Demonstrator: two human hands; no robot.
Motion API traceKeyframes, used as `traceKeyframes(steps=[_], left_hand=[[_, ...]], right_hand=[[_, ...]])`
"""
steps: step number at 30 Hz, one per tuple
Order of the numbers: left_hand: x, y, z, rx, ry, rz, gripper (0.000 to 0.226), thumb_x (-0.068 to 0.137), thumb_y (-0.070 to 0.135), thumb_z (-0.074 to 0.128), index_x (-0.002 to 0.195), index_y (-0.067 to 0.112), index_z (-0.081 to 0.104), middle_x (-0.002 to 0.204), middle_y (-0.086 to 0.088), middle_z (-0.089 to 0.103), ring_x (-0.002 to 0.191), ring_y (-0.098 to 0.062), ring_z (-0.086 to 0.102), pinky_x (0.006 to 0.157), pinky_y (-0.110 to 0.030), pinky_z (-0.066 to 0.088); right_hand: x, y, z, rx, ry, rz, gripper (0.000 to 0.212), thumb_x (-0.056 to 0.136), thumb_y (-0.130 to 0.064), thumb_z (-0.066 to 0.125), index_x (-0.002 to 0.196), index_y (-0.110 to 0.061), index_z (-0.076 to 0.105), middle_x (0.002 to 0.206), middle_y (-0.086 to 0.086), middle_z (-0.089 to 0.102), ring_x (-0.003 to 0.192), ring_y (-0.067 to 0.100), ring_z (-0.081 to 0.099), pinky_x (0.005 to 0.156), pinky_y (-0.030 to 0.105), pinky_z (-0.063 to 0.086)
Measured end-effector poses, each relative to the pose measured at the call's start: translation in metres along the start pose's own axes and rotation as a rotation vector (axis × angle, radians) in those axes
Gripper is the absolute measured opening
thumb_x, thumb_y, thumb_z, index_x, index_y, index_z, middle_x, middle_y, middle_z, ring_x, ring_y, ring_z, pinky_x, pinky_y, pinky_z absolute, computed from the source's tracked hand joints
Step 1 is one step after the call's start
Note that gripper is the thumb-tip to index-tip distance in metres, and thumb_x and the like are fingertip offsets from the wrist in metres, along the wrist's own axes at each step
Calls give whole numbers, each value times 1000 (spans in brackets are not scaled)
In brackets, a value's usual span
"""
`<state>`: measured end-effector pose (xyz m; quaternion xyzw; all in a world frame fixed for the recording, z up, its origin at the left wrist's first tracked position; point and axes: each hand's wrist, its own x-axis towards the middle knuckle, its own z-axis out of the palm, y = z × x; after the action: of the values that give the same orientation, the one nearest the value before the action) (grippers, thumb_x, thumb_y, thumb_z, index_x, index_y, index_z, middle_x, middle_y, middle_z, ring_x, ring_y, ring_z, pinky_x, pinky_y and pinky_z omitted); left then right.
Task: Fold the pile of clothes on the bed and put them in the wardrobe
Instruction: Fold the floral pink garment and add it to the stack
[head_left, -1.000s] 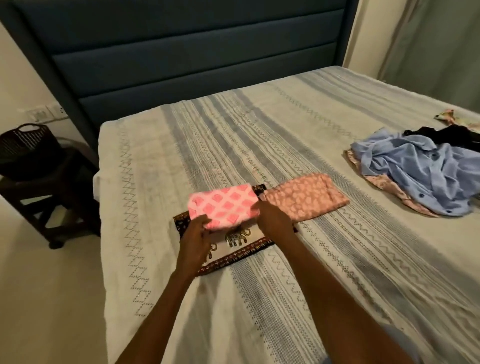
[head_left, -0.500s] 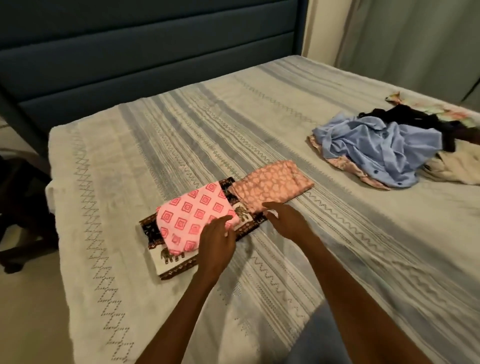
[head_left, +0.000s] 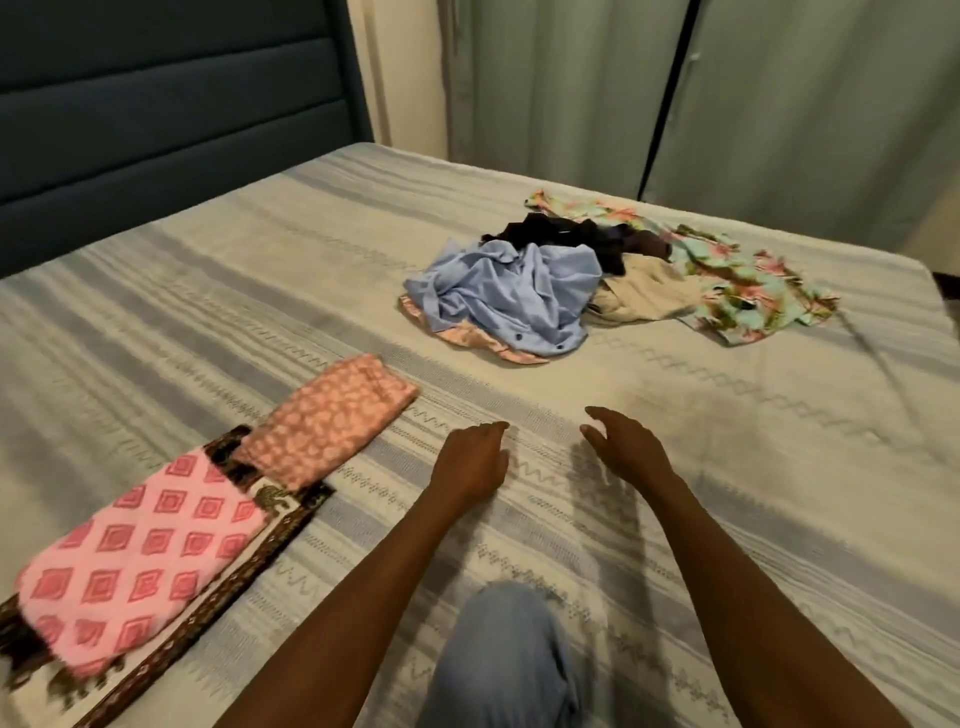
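Note:
A folded pink diamond-print cloth (head_left: 140, 556) lies at the lower left on a folded brown elephant-border cloth (head_left: 218, 582). A folded peach patterned cloth (head_left: 332, 421) overlaps that pile's far end. The unfolded pile sits farther back: a blue shirt (head_left: 509, 296), a black garment (head_left: 566, 236), a beige garment (head_left: 644, 296) and a floral garment (head_left: 743, 280). My left hand (head_left: 472, 462) and my right hand (head_left: 628, 447) hover over the bedspread (head_left: 727, 467) between the folded cloths and the pile, fingers relaxed, holding nothing.
A dark blue padded headboard (head_left: 156, 114) stands at the back left. Pale green curtains (head_left: 727, 93) hang behind the bed's far side. My knee in light blue trousers (head_left: 498, 660) rests on the bed at the bottom.
Both hands let go of the pink diamond-print cloth and moved right, away from the folded stack. The view swung right, bringing the whole unfolded pile into sight.

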<state>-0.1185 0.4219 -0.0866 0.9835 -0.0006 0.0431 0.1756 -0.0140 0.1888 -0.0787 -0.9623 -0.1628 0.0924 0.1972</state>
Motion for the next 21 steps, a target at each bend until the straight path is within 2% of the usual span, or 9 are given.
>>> traceKeyframes(steps=[3, 6, 8, 10, 12, 15, 18, 21], left_hand=[[50, 5, 17, 52, -42, -41, 58, 97, 31, 51, 150, 10, 36, 149, -13, 47, 129, -32, 50, 107, -42, 39], [100, -3, 29, 112, -52, -143, 67, 98, 33, 51, 154, 7, 24, 160, -17, 27, 133, -37, 44, 106, -45, 40], [131, -16, 37, 123, -15, -229, 70, 98, 31, 51, 155, 8, 19, 163, -19, 14, 131, -40, 45, 102, -47, 42], [156, -33, 45, 114, 34, -305, 68, 97, 23, 52, 155, 10, 20, 164, -18, 8, 128, -41, 47, 99, -48, 43], [176, -48, 53, 77, 78, -333, 62, 96, 24, 54, 151, 12, 28, 162, -16, 19, 123, -42, 49, 96, -49, 43], [193, -60, 63, 144, 169, -286, 50, 95, 41, 57, 139, 17, 47, 138, -14, 51, 115, -41, 51, 91, -48, 42], [207, -59, 65, 204, 258, -283, 32, 98, 33, 50, 123, 16, 60, 122, -13, 62, 111, -37, 53, 89, -45, 41], [206, -59, 61, 76, 308, -268, 27, 93, 29, 49, 105, 13, 67, 103, -13, 66, 94, -34, 57, 78, -42, 44]], right_hand=[[24, 23, 4, -89, -101, 23, 58, 104, -51, 38, 155, -24, 29, 161, 3, 31, 144, 23, 34, 112, 45, 35], [39, 38, 29, -171, -245, 49, 69, 102, -59, 25, 159, -24, 8, 168, 0, -1, 154, 25, 4, 119, 58, 9], [44, 47, 52, -158, -196, 55, 75, 98, -68, 16, 159, -30, -4, 165, -4, -18, 153, 24, -13, 117, 59, -8], [49, 51, 67, -119, -70, 26, 80, 91, -76, 7, 158, -35, -7, 163, -6, -23, 150, 23, -22, 116, 55, -18], [60, 56, 75, -108, 8, 5, 78, 91, -77, 6, 157, -37, -8, 163, -7, -23, 149, 22, -25, 116, 52, -20], [71, 60, 85, -122, 86, -4, 73, 95, -75, 11, 156, -40, -10, 163, -10, -22, 149, 21, -27, 117, 51, -21], [71, 61, 94, -161, 211, -19, 74, 96, -74, 16, 159, -37, 4, 167, -6, -7, 153, 24, -12, 118, 52, -15], [71, 62, 96, -166, 245, -32, 74, 96, -74, 17, 159, -36, 7, 167, -5, -3, 153, 24, -11, 120, 53, -12]])
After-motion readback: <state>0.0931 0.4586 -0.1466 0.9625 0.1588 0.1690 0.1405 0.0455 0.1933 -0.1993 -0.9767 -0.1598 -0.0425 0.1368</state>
